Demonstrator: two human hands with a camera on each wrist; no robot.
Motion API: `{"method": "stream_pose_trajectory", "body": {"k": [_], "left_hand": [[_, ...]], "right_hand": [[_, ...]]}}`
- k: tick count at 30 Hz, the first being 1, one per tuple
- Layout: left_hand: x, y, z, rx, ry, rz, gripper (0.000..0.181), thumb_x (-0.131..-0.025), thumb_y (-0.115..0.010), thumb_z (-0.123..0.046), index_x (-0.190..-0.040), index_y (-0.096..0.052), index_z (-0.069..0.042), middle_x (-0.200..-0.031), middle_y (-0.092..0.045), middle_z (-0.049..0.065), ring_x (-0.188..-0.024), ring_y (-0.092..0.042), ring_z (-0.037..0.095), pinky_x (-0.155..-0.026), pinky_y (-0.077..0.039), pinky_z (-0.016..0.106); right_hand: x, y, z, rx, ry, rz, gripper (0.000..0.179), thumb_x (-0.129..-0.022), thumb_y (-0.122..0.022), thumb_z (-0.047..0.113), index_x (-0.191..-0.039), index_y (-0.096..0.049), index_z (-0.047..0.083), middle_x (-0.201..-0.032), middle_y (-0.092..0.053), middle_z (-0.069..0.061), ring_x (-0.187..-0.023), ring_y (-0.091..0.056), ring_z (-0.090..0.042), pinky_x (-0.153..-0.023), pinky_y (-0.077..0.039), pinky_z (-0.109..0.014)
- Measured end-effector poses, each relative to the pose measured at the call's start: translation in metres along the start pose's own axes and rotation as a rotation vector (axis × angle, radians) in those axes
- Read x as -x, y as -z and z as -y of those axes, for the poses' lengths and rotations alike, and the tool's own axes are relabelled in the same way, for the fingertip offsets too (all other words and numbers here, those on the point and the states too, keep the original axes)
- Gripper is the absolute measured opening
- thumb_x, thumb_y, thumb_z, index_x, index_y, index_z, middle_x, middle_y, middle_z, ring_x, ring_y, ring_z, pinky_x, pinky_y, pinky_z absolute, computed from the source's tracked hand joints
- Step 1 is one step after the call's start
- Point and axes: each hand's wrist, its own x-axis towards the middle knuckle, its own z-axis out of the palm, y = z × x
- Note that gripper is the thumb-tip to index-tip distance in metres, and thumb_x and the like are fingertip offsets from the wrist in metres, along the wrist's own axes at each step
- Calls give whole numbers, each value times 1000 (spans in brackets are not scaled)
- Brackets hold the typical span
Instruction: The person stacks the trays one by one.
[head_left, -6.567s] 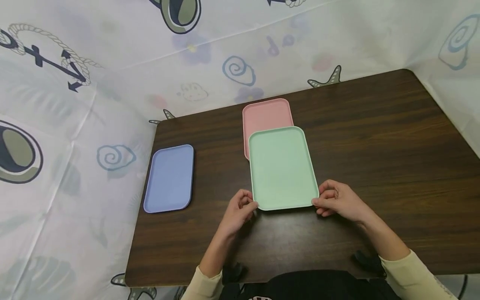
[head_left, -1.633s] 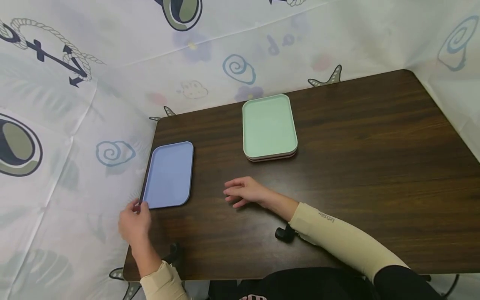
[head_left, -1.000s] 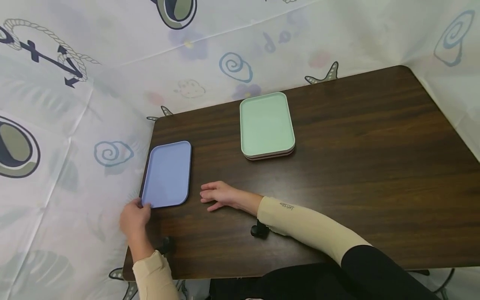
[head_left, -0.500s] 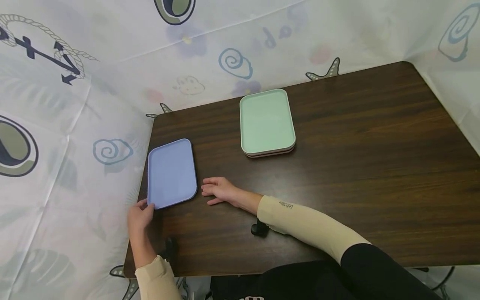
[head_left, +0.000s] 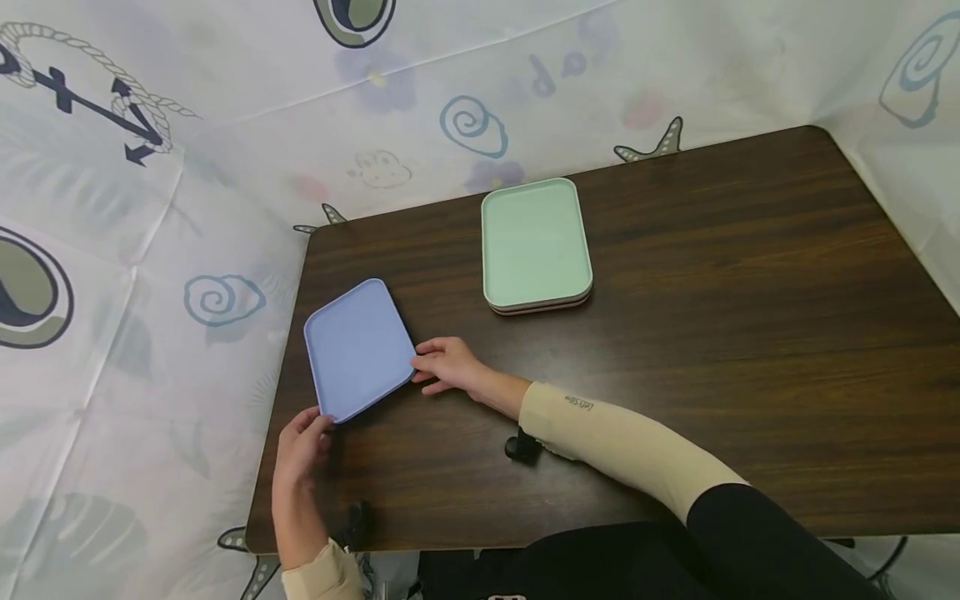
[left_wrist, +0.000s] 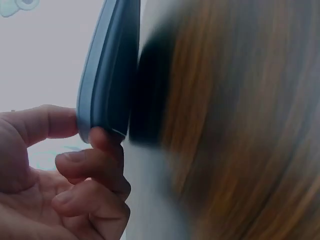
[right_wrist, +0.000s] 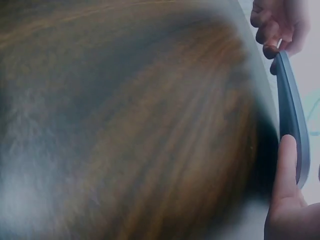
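Observation:
A blue tray [head_left: 360,350] is turned at an angle on the left side of the table. My left hand [head_left: 300,446] pinches its near corner; in the left wrist view the thumb and forefinger sit on either side of the thick edge of the tray [left_wrist: 107,75]. At the right-hand corner, my right hand [head_left: 450,365] grips the edge. The right wrist view shows a finger of the right hand [right_wrist: 286,170] along the underside of the tray [right_wrist: 292,110], and the left hand [right_wrist: 282,25] at the far end. The underside stands clear of the wood there.
At the back middle, a green tray [head_left: 536,242] lies on top of a stack with pinkish edges [head_left: 542,308] showing below it. The dark wooden table [head_left: 712,333] meets a printed cloth [head_left: 285,100] behind and on the left.
The green tray, earlier held over a pink one, now tops the stack. Most recently, the blue tray has turned and shifted right with my left hand, and my right hand has met its corner.

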Motion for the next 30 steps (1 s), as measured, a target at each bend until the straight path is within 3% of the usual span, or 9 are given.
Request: {"method": "stream_pose_trajectory", "body": {"k": [4, 7, 13, 20, 23, 30], "left_hand": [[9, -8, -1, 177, -11, 43, 18, -100, -53, -9, -115, -48, -1, -75, -51, -4, -53, -41, 7, -47, -29, 22], [18, -13, -2, 237, -21, 57, 14, -100, -53, -8, -112, -47, -4, -74, -51, -4, -54, -40, 8, -49, -28, 23], [38, -23, -9, 232, -94, 81, 18, -99, -55, -5, -115, -46, -3, -66, -47, -4, -53, -37, 10, -49, -27, 25], [55, -45, -25, 306, -229, 166, 22, -97, -55, 0, -116, -46, 2, -64, -46, -2, -50, -33, 10, -51, -15, 35], [57, -55, -33, 316, -263, 218, 24, -96, -57, 1, -117, -46, 3, -66, -48, 0, -49, -31, 10, -49, -14, 34], [65, -81, -49, 236, -293, 333, 28, -95, -61, -2, -119, -47, 3, -76, -59, 2, -51, -33, 10, -47, -23, 24]], "right_hand": [[3, 5, 7, 30, 9, -28, 39, -93, -65, 4, -129, -55, -8, -105, -70, -19, -90, -70, -33, -71, -57, -40], [7, 10, 11, 54, 9, -24, 40, -92, -65, 3, -129, -55, -8, -103, -70, -18, -86, -71, -31, -69, -58, -38], [25, 25, 21, 96, 32, 1, 39, -91, -65, 0, -128, -56, -7, -101, -70, -17, -89, -70, -34, -70, -58, -39], [52, 53, 38, 164, 115, -6, 36, -89, -67, 1, -124, -59, -6, -97, -70, -15, -87, -70, -37, -66, -58, -38], [67, 67, 45, 189, 152, -27, 35, -88, -68, 1, -122, -60, -6, -96, -70, -16, -85, -70, -35, -65, -58, -38], [110, 101, 55, 227, 194, -55, 39, -87, -69, 1, -123, -58, -7, -99, -68, -19, -89, -68, -40, -69, -57, -45]]}}
